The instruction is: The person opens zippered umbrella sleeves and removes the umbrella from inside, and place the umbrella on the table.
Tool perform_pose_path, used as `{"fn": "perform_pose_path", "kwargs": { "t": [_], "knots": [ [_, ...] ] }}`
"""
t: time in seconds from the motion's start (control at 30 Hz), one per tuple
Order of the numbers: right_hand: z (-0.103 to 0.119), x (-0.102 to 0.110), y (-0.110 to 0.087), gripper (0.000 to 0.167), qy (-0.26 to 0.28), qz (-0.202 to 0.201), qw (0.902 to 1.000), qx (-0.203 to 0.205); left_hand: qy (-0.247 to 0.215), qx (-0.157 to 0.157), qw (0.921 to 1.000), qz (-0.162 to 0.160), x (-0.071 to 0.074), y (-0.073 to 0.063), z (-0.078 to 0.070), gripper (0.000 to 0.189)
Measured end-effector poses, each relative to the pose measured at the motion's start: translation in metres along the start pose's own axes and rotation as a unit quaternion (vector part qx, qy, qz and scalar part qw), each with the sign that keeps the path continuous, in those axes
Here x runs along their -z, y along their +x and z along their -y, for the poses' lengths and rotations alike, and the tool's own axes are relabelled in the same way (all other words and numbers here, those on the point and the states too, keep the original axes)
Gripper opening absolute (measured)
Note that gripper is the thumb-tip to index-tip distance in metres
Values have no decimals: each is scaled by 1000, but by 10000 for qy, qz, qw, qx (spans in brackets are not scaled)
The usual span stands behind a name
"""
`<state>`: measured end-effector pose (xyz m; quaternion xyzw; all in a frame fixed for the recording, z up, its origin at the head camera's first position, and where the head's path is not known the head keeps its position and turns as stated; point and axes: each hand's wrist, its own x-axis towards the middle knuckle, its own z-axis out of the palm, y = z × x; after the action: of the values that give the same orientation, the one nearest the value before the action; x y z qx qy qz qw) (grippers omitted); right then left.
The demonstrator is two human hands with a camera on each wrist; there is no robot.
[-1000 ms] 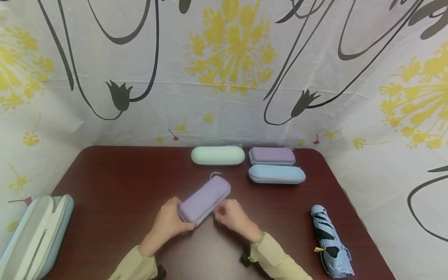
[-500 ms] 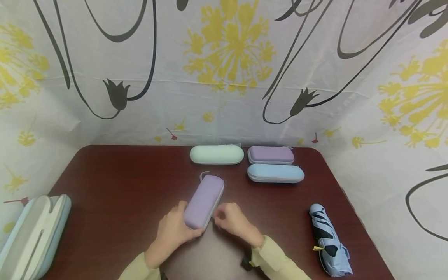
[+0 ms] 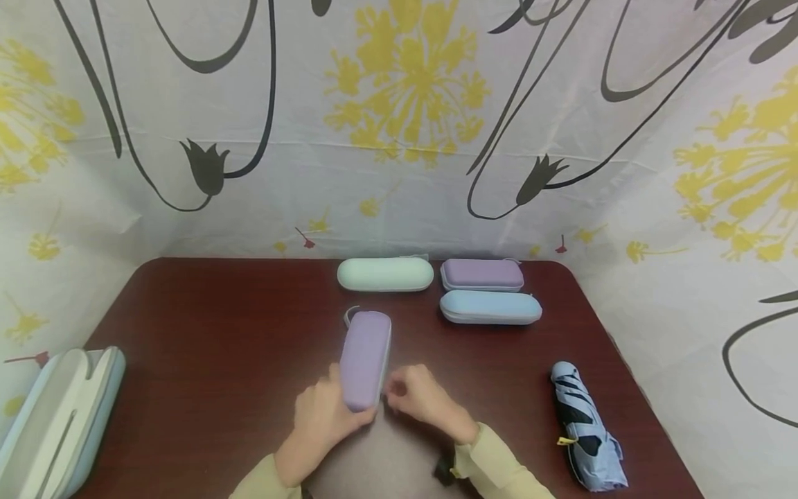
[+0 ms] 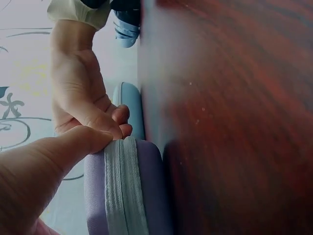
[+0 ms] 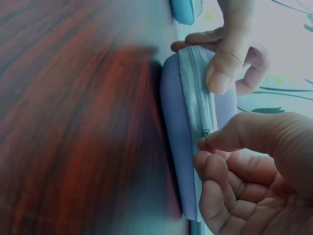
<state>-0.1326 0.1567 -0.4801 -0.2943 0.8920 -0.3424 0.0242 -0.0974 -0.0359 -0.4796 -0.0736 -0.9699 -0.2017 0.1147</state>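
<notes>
A purple zippered hard case (image 3: 366,357) lies on the dark red-brown table (image 3: 237,326), its long side pointing almost straight away from me. My left hand (image 3: 324,416) grips its near left end, with the thumb pressing at the zipper edge. On the case's right side, my right hand (image 3: 427,400) pinches the small zipper pull (image 5: 206,133) between thumb and forefinger, its other fingers curled. Grey zipper tape (image 5: 194,81) runs along the case's side in the right wrist view. At the far end a wrist loop (image 3: 349,315) sticks out.
Along the back edge sit a mint case (image 3: 385,275) and another purple case (image 3: 482,275), with a light blue case (image 3: 490,308) in front of the latter. A folded blue-and-black umbrella (image 3: 589,433) lies at right. An open pale blue case (image 3: 68,423) stands at left.
The purple case has turned anticlockwise, from slanting right to nearly straight ahead, and the left hand has shifted right with it. My right hand keeps to the case's right side, pinching the pull.
</notes>
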Motion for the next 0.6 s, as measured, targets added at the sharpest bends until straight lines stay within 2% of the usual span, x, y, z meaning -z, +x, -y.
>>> {"fn": "perform_pose_path", "kwargs": {
  "t": [0.07,0.17,0.23,0.27,0.33,0.4,0.47,0.53,0.6],
  "knots": [
    [-1,1,-1,12,20,0,10000,-56,3,-33,9999,118,3,2,-2,80],
    [-3,1,-1,11,59,-33,9999,-80,-154,-125,9977,646,18,13,-1,75],
    [-5,1,-1,10,64,-81,9999,-59,-392,-430,9924,1083,29,29,5,62],
    [-5,1,-1,10,57,-98,9999,-50,-539,-747,9878,1260,35,41,10,53],
    [-6,1,-1,10,49,-115,9999,-41,-823,-1565,9726,1511,41,68,21,37],
    [-6,1,0,10,91,-75,9999,-74,-906,-2446,9520,1603,43,97,29,32],
    [-7,1,-1,10,131,-50,9999,-82,-713,-3183,9306,1662,43,123,32,39],
    [-7,0,-1,10,123,-36,9999,-105,-254,-3659,9134,1768,39,141,31,45],
    [-7,-1,-2,10,73,-39,9999,-88,289,-4063,8930,1913,34,153,27,52]
  ]
}}
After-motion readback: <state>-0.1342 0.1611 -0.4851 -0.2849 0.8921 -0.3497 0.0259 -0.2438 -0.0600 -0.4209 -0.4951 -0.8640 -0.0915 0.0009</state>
